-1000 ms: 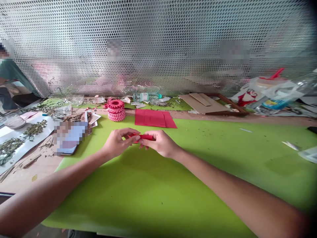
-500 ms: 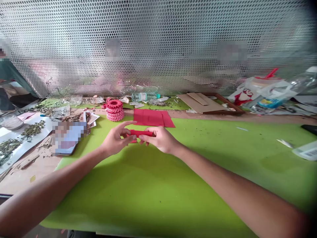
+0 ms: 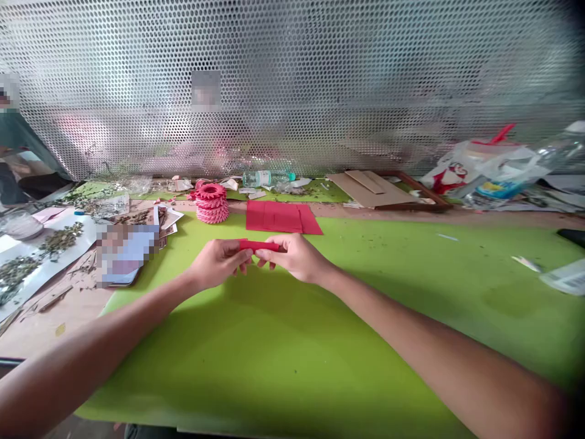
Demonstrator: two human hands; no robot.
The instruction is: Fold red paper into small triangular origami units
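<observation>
A narrow folded strip of red paper (image 3: 259,246) is pinched at both ends just above the green mat (image 3: 283,341). My left hand (image 3: 214,263) grips its left end with fingers curled over it. My right hand (image 3: 295,258) grips the right end between thumb and fingertips. Behind the hands a flat stack of red paper sheets (image 3: 281,217) lies on the mat. To its left stands a stack of pink-red folded paper rings (image 3: 211,203).
A perforated metal screen (image 3: 292,85) closes the back. Leaves, paper scraps and a blurred card (image 3: 122,253) lie at the left. A plastic bottle (image 3: 265,177), cardboard pieces (image 3: 372,189) and plastic bags (image 3: 491,167) sit along the back and right.
My left hand's raised forefinger has come down and closed over the strip's left end. The strip and both hands stay in nearly the same place.
</observation>
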